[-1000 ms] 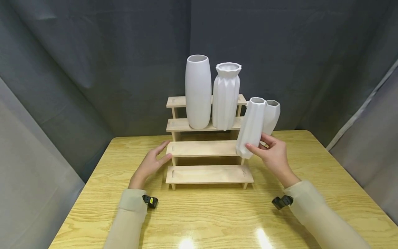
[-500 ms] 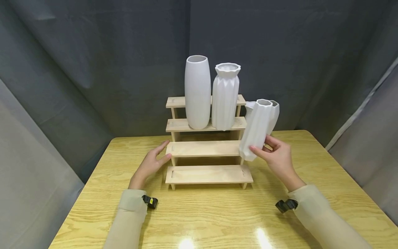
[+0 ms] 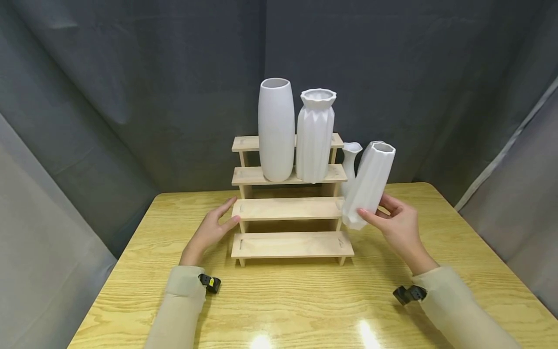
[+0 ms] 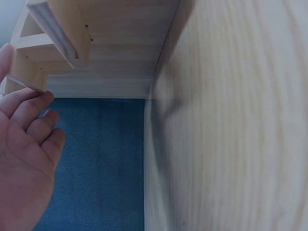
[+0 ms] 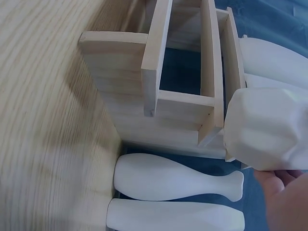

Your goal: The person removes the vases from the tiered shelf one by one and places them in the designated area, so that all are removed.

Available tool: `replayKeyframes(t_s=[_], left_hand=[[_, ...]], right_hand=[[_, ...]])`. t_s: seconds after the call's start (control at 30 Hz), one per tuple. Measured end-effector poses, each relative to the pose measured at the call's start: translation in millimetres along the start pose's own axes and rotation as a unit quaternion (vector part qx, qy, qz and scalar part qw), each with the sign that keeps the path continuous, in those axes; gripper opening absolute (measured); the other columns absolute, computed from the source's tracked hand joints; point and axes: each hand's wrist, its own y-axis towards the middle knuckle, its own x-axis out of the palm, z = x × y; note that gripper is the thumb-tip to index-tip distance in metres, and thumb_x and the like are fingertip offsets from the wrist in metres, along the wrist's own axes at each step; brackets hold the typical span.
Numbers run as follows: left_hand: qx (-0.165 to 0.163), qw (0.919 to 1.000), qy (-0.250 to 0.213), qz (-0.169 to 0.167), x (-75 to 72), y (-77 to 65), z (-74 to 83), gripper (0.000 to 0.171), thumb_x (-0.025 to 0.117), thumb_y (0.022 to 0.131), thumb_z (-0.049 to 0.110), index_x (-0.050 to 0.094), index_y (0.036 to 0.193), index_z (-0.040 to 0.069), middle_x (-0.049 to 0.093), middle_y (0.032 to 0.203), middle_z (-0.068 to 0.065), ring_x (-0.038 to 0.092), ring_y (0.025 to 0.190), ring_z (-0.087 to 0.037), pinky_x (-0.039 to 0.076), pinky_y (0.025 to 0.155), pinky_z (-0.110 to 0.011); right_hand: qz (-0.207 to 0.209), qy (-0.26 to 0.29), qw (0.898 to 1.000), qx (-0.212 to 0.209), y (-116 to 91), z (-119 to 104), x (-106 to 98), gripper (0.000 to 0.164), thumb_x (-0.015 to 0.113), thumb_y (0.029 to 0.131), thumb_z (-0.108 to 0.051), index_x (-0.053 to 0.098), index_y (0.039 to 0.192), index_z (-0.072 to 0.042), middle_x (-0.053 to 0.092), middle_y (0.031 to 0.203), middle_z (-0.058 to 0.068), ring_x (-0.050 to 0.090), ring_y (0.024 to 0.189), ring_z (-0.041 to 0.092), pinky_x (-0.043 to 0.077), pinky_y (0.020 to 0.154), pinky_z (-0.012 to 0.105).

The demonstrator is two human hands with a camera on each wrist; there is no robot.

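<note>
My right hand point(image 3: 398, 230) grips a white faceted vase point(image 3: 370, 182) near its lower part, thumb in front. The vase tilts, its mouth leaning right, and hangs off the right end of a stepped wooden shelf point(image 3: 287, 208). In the right wrist view, the vase's faceted base point(image 5: 262, 130) faces the camera. On the left, my left hand point(image 3: 210, 231) holds the end of the shelf's second tier from the bottom, thumb at the front edge. Two tall white vases stand on an upper tier: a smooth one point(image 3: 276, 131) and a pleated one with a frilled rim point(image 3: 316, 138).
Behind the held vase, a narrow-necked white vase point(image 3: 350, 162) stands on the table point(image 3: 296, 305). The right wrist view shows a straighter white vase point(image 5: 173, 215) beside it. A dark grey curtain point(image 3: 196, 87) hangs behind the table.
My right hand has moved right with the faceted vase, away from the shelf, and its mouth leans further right. The narrow-necked vase behind has come into view. My left hand stays put.
</note>
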Motion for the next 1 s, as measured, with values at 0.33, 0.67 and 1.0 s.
replayKeyframes(t_s=[0.33, 0.67, 1.0], left_hand=[[0.000, 1.0000, 0.003, -0.006, 0.7, 2.1, 0.5, 0.062, 0.058, 0.102, 0.016, 0.028, 0.154, 0.002, 0.024, 0.159, -0.015, 0.017, 0.147, -0.035, 0.016, 0.117, -0.054], [0.008, 1.0000, -0.001, -0.004, -0.5, -1.5, 1.7, 0.064, 0.058, 0.101, 0.029, 0.031, 0.156, 0.009, 0.026, 0.160, -0.008, 0.019, 0.148, -0.029, 0.018, 0.118, -0.051], [0.016, 0.9999, 0.004, -0.003, -0.7, -1.6, 2.4, 0.063, 0.057, 0.102, 0.030, 0.031, 0.156, 0.010, 0.026, 0.159, -0.009, 0.019, 0.148, -0.029, 0.019, 0.118, -0.050]], right_hand=[[0.003, -0.035, 0.999, -0.003, -8, 5, -13, 0.058, 0.083, 0.081, -0.011, 0.060, 0.133, 0.002, 0.067, 0.116, 0.000, 0.070, 0.090, 0.007, 0.056, 0.076, 0.021], [0.007, -0.067, 0.997, 0.022, -15, 11, -20, 0.067, 0.083, 0.081, -0.018, 0.054, 0.139, -0.001, 0.062, 0.130, 0.015, 0.068, 0.095, 0.006, 0.054, 0.079, 0.019], [0.009, -0.102, 0.994, 0.030, -14, 24, -25, 0.071, 0.082, 0.083, -0.025, 0.051, 0.142, -0.002, 0.057, 0.135, 0.023, 0.067, 0.097, 0.008, 0.053, 0.079, 0.017]])
